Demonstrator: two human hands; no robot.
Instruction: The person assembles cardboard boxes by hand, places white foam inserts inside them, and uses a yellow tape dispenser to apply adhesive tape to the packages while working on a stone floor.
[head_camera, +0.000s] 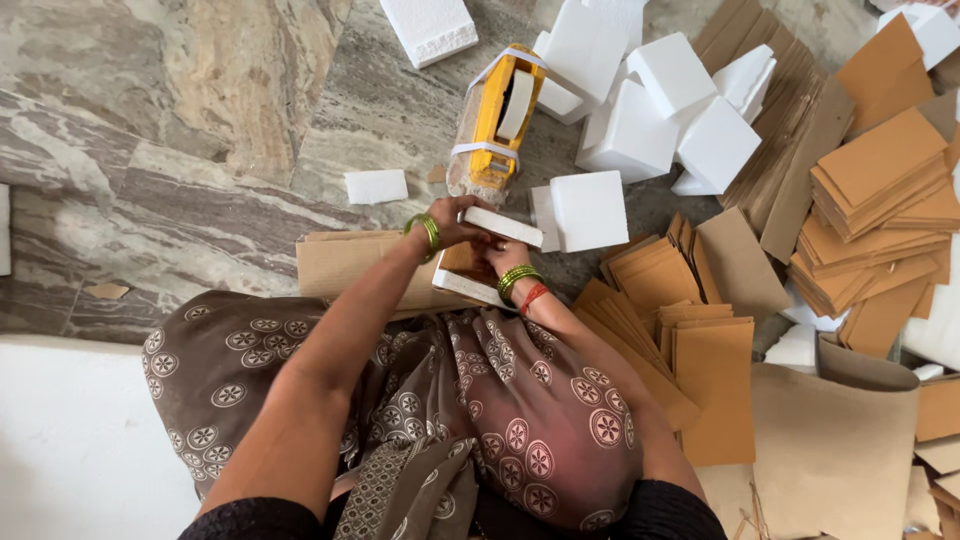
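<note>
A: How are the hands posed?

B: Both forearms are extended forward over the patterned lap. The left hand (452, 222) is closed around the far left end of a white foam slab (502, 226); green bangles are worn at the wrist. The right hand (503, 258) is placed just beneath the slab, fingers curled against a brown cardboard piece (462, 262); its exact grip cannot be told.

A: Where is the held assembly located?

B: It is held just beyond the knees, above a flat cardboard sheet (335, 265) laid on the marble floor (180, 120). A second white foam strip (468, 287) is seen at its near edge.

A: What is contained nearby?

B: A yellow object (496, 122) is enclosed in a clear wrapper, banded in white, just beyond the hands. Loose foam blocks (640, 125) are heaped to the right, and cut cardboard stacks (880, 215) are piled further right.
</note>
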